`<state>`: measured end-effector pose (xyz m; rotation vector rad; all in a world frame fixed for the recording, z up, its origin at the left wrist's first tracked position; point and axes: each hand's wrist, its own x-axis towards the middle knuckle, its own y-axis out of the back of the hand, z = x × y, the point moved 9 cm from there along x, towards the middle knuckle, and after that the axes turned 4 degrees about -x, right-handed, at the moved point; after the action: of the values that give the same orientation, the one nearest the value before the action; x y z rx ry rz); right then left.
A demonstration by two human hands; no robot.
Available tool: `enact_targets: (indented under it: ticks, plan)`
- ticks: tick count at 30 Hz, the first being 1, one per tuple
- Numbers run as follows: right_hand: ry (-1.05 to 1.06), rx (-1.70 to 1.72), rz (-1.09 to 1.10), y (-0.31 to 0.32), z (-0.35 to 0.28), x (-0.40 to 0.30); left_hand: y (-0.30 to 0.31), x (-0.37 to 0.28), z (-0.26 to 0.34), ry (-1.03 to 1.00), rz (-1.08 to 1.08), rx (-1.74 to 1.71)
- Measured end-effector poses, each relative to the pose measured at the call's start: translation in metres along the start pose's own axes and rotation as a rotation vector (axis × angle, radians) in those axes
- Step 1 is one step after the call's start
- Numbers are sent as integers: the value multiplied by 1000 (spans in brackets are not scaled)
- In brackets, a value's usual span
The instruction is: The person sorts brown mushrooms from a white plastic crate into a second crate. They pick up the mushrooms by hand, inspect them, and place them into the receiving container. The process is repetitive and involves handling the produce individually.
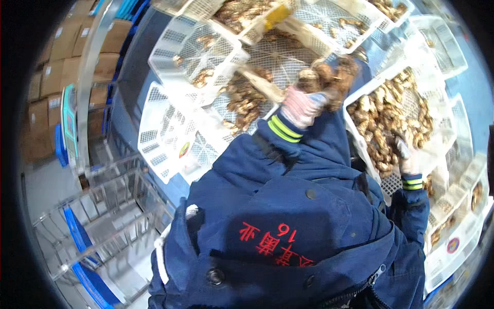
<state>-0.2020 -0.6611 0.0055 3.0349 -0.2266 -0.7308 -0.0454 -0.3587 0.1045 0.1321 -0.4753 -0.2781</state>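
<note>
My left hand (303, 106), in a pale glove, grips a bunch of brown mushrooms (328, 77) over my leg, between the crates; they are blurred. To the right, a white perforated plastic crate (357, 148) holds a large heap of brown-and-cream mushrooms (380, 112). My right hand (410, 156), gloved too, reaches into this crate at the near side of the heap. Its fingers are partly hidden, and whether they hold a mushroom is unclear. Left of my left hand, another white mesh crate (212, 127) contains a pile of darker mushrooms (247, 100).
More white crates (197, 50) with scattered mushrooms stand ahead and to the left. A crate with a yellow tag (277, 17) lies at the top. Stacked crates (451, 231) rise at lower right. A metal rack (112, 216) and cardboard boxes (61, 77) are on the left.
</note>
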Motion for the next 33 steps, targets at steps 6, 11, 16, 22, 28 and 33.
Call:
enact_targets:
  ticks: [6,11,16,22,28,33]
  plan:
    - [-54,-550,-415,-54,44,-32,224,-210,-57,870,630,-126]
    - [166,-698,-427,-49,56,-28,321,-446,-65,1002,1355,-262]
    - [110,-525,-470,-35,84,-26,418,-679,-68,1053,1844,-263]
    - [-12,-311,-456,-16,122,-17,443,-776,-70,1110,2036,-227]
    - [62,-595,-516,-17,127,-19,456,-756,-44,1125,1825,-11]
    - [542,-1118,-469,-43,59,-48,317,-440,-92,1107,1035,-554]
